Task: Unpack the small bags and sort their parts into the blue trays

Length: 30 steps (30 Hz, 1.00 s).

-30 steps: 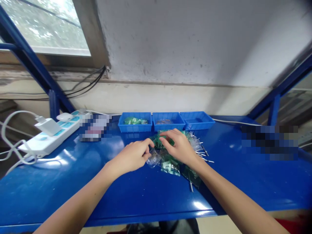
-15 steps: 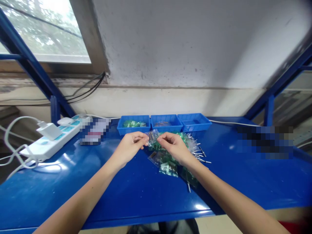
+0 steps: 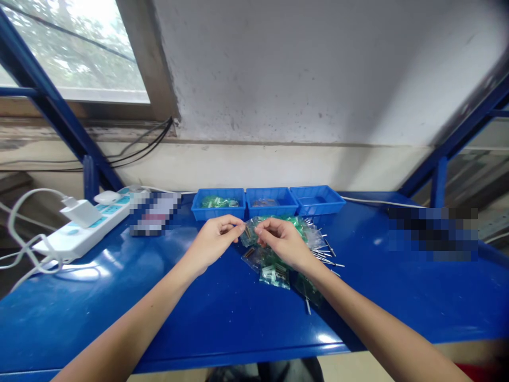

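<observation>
A small clear plastic bag (image 3: 249,233) with thin brownish pieces in it hangs between my hands, over a pile. My left hand (image 3: 217,239) pinches its left edge between thumb and finger. On the other side, my right hand (image 3: 283,240) has its thumb and fingertips closed at the bag's right edge. Under and around the right hand lies the pile of green and clear packets. One packet with white and dark pieces (image 3: 275,276) lies at its front, and several thin metal rods (image 3: 326,257) stick out to the right.
Three blue trays stand in a row behind the pile: the left tray (image 3: 218,215) holds green packets, the middle tray (image 3: 274,208) a few clear ones, and the right tray (image 3: 318,200) is beside them. A white power strip (image 3: 85,233) with cables lies left on the blue table (image 3: 191,329).
The bag has tilted and sunk slightly between my hands. My left fingers have shifted a little to the right; both hands stay in nearly the same place.
</observation>
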{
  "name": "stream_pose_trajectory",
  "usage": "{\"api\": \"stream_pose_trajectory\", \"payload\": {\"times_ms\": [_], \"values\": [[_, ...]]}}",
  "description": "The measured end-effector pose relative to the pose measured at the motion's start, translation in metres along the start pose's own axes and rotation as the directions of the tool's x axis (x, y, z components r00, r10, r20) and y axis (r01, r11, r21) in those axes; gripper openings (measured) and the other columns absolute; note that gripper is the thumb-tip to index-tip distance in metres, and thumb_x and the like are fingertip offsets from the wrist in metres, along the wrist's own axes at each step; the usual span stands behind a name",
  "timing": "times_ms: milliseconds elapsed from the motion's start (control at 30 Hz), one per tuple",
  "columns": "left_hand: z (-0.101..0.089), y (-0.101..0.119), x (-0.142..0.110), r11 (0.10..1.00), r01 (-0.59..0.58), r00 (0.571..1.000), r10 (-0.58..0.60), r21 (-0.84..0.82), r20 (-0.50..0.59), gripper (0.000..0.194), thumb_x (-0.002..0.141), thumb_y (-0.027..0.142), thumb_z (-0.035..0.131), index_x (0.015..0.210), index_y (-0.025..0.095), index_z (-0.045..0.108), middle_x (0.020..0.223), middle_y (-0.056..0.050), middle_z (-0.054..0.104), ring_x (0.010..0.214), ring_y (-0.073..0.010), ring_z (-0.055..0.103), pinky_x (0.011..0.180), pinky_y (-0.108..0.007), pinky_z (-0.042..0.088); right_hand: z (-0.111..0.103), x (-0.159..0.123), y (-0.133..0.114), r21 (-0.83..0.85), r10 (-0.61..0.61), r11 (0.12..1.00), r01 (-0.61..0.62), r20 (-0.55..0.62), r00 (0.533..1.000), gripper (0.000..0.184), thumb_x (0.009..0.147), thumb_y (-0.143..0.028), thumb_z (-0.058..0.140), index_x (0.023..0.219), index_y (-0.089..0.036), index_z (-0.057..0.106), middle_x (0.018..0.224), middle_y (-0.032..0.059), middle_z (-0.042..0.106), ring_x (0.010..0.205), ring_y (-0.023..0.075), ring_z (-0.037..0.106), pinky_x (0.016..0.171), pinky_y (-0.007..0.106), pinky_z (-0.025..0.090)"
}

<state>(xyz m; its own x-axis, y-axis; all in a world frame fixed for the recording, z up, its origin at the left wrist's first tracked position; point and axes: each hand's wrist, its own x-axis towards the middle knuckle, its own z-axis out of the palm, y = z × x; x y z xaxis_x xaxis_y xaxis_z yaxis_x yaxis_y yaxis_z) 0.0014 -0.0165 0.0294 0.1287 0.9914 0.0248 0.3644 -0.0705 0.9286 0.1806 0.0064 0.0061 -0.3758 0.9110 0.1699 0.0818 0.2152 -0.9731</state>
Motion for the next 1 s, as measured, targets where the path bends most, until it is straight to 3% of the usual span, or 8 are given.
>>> {"api": "stream_pose_trajectory", "payload": {"times_ms": [167, 300, 400, 567, 700, 867, 1000], "values": [[0.004, -0.004, 0.001, 0.966, 0.003, 1.0, -0.007, -0.258, -0.015, 0.014, 0.08, 0.031, 0.057, 0.08, 0.017, 0.055, 0.065, 0.001, 0.058, 0.061, -0.0102, 0.054, 0.061, -0.024, 0.041, 0.001, 0.0, 0.002, 0.013, 0.013, 1.0, -0.013, 0.006, 1.0, 0.022, 0.075, -0.037, 0.061, 0.084, -0.017, 0.06, 0.061, -0.0033, 0.055, 0.052, 0.0093, 0.049, 0.049, 0.022, 0.036], [0.007, -0.007, 0.001, 0.913, 0.059, 0.998, -0.057, -0.404, 0.017, 0.017, 0.08, 0.032, 0.057, 0.082, 0.016, 0.051, 0.072, -0.002, 0.063, 0.066, -0.0116, 0.058, 0.065, -0.026, 0.043, 0.001, 0.001, 0.003, 0.056, 0.038, 0.998, -0.038, 0.015, 0.999, 0.022, 0.074, -0.039, 0.061, 0.078, -0.017, 0.059, 0.062, -0.0022, 0.058, 0.054, 0.0099, 0.052, 0.053, 0.023, 0.039], [0.007, -0.006, 0.001, 0.936, 0.096, 0.995, -0.085, -0.338, 0.047, 0.016, 0.08, 0.031, 0.056, 0.086, 0.017, 0.052, 0.075, -0.002, 0.064, 0.066, -0.0121, 0.057, 0.066, -0.027, 0.043, -0.001, 0.002, 0.005, 0.052, 0.02, 0.998, -0.018, -0.024, 1.0, 0.024, 0.076, -0.041, 0.06, 0.075, -0.017, 0.058, 0.063, -0.0013, 0.058, 0.058, 0.0107, 0.053, 0.058, 0.024, 0.041], [0.004, -0.007, 0.001, 0.993, 0.025, 1.0, -0.023, -0.112, 0.021, 0.013, 0.079, 0.031, 0.056, 0.079, 0.019, 0.058, 0.08, -0.001, 0.062, 0.072, -0.0129, 0.054, 0.068, -0.026, 0.041, -0.003, 0.001, 0.004, -0.017, -0.01, 1.0, 0.009, -0.065, 0.998, 0.024, 0.079, -0.042, 0.056, 0.075, -0.018, 0.057, 0.062, -0.002, 0.055, 0.058, 0.0109, 0.05, 0.056, 0.023, 0.039], [0.003, -0.01, 0.002, 0.995, 0.022, 0.997, -0.016, -0.094, 0.071, 0.016, 0.08, 0.033, 0.055, 0.075, 0.019, 0.06, 0.078, -0.002, 0.062, 0.073, -0.0132, 0.055, 0.07, -0.026, 0.041, -0.004, 0.002, 0.003, -0.039, -0.03, 0.999, 0.027, -0.066, 0.997, 0.024, 0.081, -0.04, 0.054, 0.076, -0.017, 0.057, 0.064, -0.0014, 0.055, 0.058, 0.0111, 0.049, 0.057, 0.024, 0.039], [0.006, -0.008, 0.001, 0.99, 0.003, 0.997, 0.008, -0.143, 0.076, 0.025, 0.08, 0.036, 0.058, 0.099, 0.021, 0.06, 0.083, -0.002, 0.063, 0.077, -0.0137, 0.057, 0.069, -0.026, 0.043, -0.004, 0.0, 0.001, -0.14, -0.074, 0.988, 0.067, -0.045, 0.996, 0.022, 0.083, -0.038, 0.05, 0.075, -0.018, 0.055, 0.063, -0.0017, 0.052, 0.055, 0.0105, 0.046, 0.053, 0.023, 0.036], [0.008, -0.008, 0.001, 0.989, -0.017, 0.995, 0.031, -0.146, 0.098, 0.015, 0.079, 0.032, 0.059, 0.085, 0.018, 0.061, 0.08, -0.001, 0.062, 0.074, -0.0125, 0.056, 0.069, -0.025, 0.043, -0.001, -0.004, -0.005, -0.294, -0.153, 0.946, 0.139, -0.025, 0.988, 0.019, 0.084, -0.032, 0.047, 0.074, -0.017, 0.055, 0.062, -0.0019, 0.051, 0.056, 0.0105, 0.045, 0.053, 0.022, 0.035]]}}
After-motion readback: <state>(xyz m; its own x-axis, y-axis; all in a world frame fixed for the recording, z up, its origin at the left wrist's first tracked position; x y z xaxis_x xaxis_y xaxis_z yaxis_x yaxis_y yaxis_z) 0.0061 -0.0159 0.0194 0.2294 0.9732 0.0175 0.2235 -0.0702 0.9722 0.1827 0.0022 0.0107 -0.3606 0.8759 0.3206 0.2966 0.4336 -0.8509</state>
